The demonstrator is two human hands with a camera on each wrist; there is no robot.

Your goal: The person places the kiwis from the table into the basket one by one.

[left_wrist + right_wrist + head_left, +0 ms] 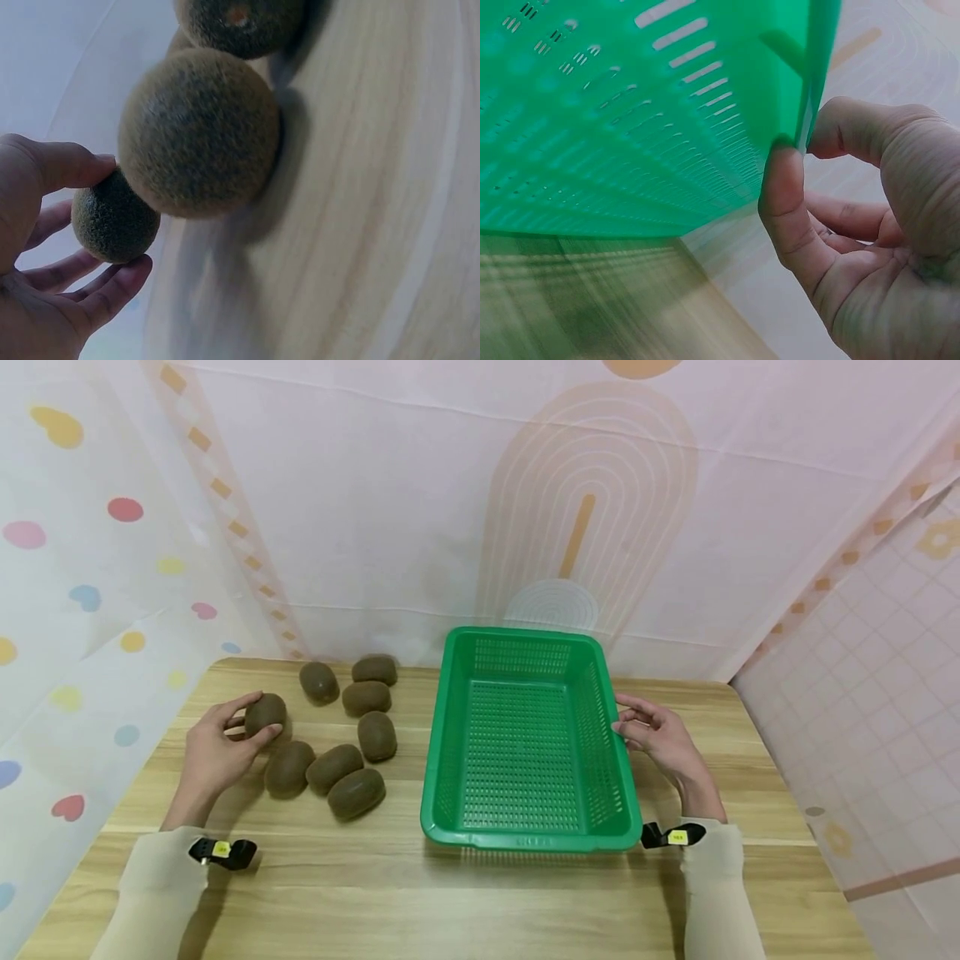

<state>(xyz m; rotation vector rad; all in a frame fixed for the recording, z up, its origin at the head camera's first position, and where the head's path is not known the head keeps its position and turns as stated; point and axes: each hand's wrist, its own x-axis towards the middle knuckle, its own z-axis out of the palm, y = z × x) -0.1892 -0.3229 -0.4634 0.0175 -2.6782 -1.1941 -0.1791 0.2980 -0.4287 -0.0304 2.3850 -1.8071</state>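
My left hand (221, 747) grips a brown kiwi (266, 716) between thumb and fingers at the left of the table. The left wrist view shows the thumb on one side of this kiwi (116, 217) and fingertips on the other. Several more kiwis lie loosely grouped just right of that hand, the nearest being a kiwi (288, 769) below its thumb. My right hand (663, 735) pinches the right rim of a green plastic basket (531, 841). In the right wrist view, the thumb and a finger (784, 202) meet across the rim. Nothing lies inside the basket.
The wooden table (337, 885) extends in front of the basket and kiwis. A patterned cloth wall (375, 510) rises right behind the table's back edge. More printed cloth hangs along the left and right sides.
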